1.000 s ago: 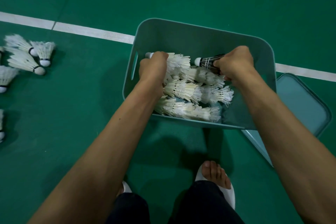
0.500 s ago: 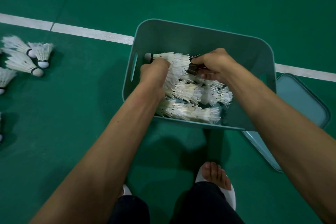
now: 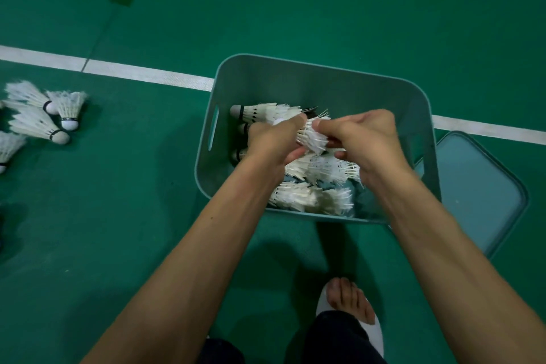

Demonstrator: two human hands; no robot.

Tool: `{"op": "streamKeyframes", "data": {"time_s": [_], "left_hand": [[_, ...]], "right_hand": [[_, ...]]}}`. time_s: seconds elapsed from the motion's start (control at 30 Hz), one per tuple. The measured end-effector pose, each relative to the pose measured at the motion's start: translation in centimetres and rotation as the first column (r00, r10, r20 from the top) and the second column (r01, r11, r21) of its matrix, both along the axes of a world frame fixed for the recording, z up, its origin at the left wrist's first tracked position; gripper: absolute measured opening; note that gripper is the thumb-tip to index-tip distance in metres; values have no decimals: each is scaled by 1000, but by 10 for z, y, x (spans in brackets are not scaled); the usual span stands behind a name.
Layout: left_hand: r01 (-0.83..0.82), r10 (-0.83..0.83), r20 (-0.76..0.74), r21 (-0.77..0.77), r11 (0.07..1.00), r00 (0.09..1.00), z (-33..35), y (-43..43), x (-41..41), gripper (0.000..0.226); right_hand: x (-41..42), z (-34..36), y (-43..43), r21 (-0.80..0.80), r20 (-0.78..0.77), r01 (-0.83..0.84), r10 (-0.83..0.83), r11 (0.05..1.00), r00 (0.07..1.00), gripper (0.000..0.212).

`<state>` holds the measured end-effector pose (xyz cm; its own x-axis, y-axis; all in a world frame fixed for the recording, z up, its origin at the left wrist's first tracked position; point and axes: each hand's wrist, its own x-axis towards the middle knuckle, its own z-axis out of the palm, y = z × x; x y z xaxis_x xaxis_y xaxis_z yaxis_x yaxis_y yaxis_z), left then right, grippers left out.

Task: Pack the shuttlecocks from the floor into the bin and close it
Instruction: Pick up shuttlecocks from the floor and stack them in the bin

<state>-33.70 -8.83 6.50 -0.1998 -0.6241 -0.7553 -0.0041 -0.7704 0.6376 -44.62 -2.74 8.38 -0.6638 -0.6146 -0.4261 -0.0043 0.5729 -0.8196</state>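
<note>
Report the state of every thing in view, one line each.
bin: open, partly filled
lid: off, flat on the floor right of the bin
held shuttlecock: gripped over the bin by both hands
binned shuttlecocks: piled on their sides
floor shuttlecocks: lying left of the bin, not yet packed
left hand: fingers curled round the held shuttlecock
right hand: pinching its feathers
</note>
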Motion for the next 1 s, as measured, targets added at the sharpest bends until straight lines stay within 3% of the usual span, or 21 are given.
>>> {"op": "streamKeyframes", "data": {"time_s": [0.13,0.23,0.37,0.47,0.6,0.77,0.9,1.0], "left_hand": [[97,-98,35,24,995,995,1,0,5,46],[47,-45,127,-13,999,991,-1,-4,11,43],[-33,73,291,-137,990,954,-8,-11,10,83],[31,42,313,-226,974,949,-1,-7,9,71],[207,-99,359,-278,938,928,-5,-8,10,72],[319,-202,389,-262,911,899,-5,-10,14,61],[422,-258,464,-295,857,847,-10,-13,17,59],[610,-327,626,-306,731,707,-4,-9,22,61]], "right_hand": [[-17,-3,3,21,-4,22,-22,1000,1000,7],[-37,-2,8,30,-207,67,-60,997,977,11],[-51,-13,1,103,-372,115,-69,988,926,11],[-55,-30,-18,150,-332,173,-115,974,936,9],[-50,-47,-41,164,-50,182,-176,970,983,25],[-35,-58,-55,139,105,200,-215,970,971,30],[-41,-59,-51,144,95,185,-199,972,975,33],[-44,-52,-41,125,-52,192,-187,973,981,37]]}}
